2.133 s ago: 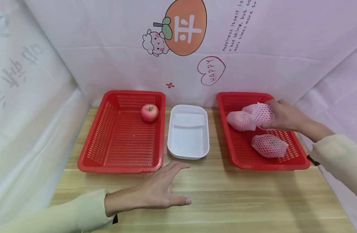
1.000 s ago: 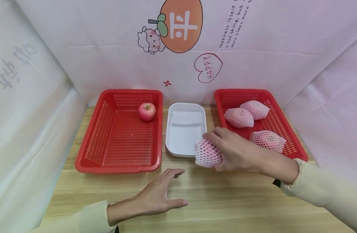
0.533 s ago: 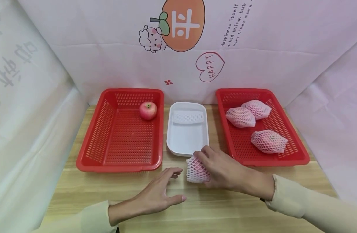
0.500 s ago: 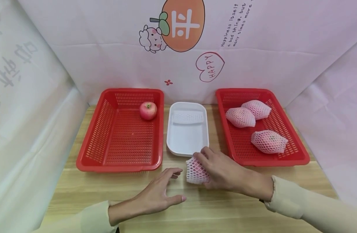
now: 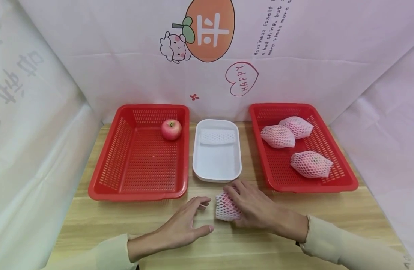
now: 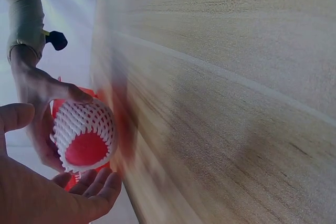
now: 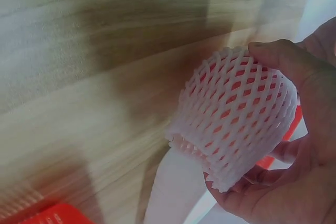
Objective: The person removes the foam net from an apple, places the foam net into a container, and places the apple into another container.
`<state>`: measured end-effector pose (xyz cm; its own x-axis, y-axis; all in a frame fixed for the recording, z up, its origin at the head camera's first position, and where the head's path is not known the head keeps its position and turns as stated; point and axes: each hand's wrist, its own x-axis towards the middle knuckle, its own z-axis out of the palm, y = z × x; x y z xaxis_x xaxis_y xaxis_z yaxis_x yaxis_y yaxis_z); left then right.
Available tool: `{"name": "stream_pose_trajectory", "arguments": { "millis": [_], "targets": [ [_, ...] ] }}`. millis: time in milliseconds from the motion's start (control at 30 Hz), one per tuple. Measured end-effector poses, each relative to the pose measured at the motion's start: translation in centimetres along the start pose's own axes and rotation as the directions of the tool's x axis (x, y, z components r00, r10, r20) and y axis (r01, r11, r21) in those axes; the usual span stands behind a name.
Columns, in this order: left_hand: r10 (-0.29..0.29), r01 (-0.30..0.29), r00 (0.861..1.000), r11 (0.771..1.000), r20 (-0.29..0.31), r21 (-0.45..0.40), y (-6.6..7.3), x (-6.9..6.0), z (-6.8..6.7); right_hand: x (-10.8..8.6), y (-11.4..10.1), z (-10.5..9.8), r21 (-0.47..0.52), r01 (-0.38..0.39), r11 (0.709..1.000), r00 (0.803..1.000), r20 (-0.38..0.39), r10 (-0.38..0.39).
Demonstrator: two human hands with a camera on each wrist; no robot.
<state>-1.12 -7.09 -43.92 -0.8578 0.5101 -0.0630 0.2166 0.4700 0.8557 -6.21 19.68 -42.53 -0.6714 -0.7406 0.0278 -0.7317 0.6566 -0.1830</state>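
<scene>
My right hand [image 5: 254,204] grips an apple in a white foam net [image 5: 227,207] just above or on the table, in front of the white tray; I cannot tell whether it touches the wood. In the right wrist view, thumb and fingers curl round the netted apple [image 7: 236,111]. Through the net's open end, the left wrist view shows the apple's bare red skin [image 6: 86,149]. My left hand [image 5: 176,227] is held to the left of it, thumb and fingers spread, holding nothing. A small gap separates it from the net in the head view.
A red basket [image 5: 137,195] at the left holds one bare apple [image 5: 171,129]. The white tray [image 5: 217,165] in the middle has an empty foam net [image 5: 217,137] lying in it. In the right red basket [image 5: 311,187] lie three netted apples [image 5: 310,164].
My right hand has taken a netted apple out of the right basket and carried it left and toward me, beside my left hand. The left hand has drawn back only slightly.
</scene>
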Motion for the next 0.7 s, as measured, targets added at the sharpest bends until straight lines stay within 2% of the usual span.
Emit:
{"name": "stream_pose_trajectory", "arguments": {
  "millis": [367,700],
  "targets": [
    [-0.017,0.017,1.0,0.999,0.012,-0.035,-0.6,0.3,0.5,-0.8,0.2,1.6,-0.018,-0.005,1.0,0.999,-0.038,0.004],
    [-0.01,0.012,1.0,0.995,0.023,-0.096,-1.1,0.7,0.7,-1.4,0.1,1.9,-0.012,-0.001,1.0,0.999,-0.051,0.001]
  ]
}}
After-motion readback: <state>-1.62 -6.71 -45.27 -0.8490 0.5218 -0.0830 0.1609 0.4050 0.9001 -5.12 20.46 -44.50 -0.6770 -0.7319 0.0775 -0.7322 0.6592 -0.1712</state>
